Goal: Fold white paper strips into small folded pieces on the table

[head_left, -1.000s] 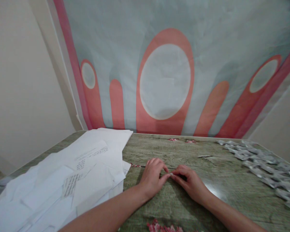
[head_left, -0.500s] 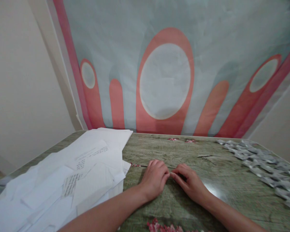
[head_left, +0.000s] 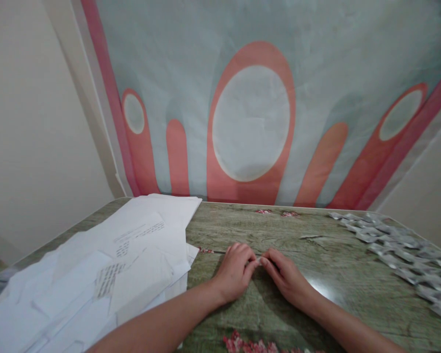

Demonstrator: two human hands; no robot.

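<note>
My left hand (head_left: 236, 270) is closed, its thumb and fingers pinched together just above the table. Facing it, my right hand (head_left: 284, 274) is closed in a pinch as well. A small whitish piece (head_left: 258, 262) shows between the two sets of fingertips, and both hands grip it. Most of it is hidden by the fingers, so its kind cannot be made out. The heap of white papers (head_left: 143, 274), some with printed text, lies to the left of my left hand.
Rows of silvery twisted pieces (head_left: 400, 250) lie at the right of the wood-patterned table (head_left: 235, 225). Pink flower patterns (head_left: 250, 343) show at the near edge. A grey-blue and coral printed sheet (head_left: 191, 73) stands behind the table, with a pale wall (head_left: 33, 122) at left.
My right fingers have shifted slightly and curled closer together. A little more of the whitish piece shows between my fingertips. My left hand has hardly moved.
</note>
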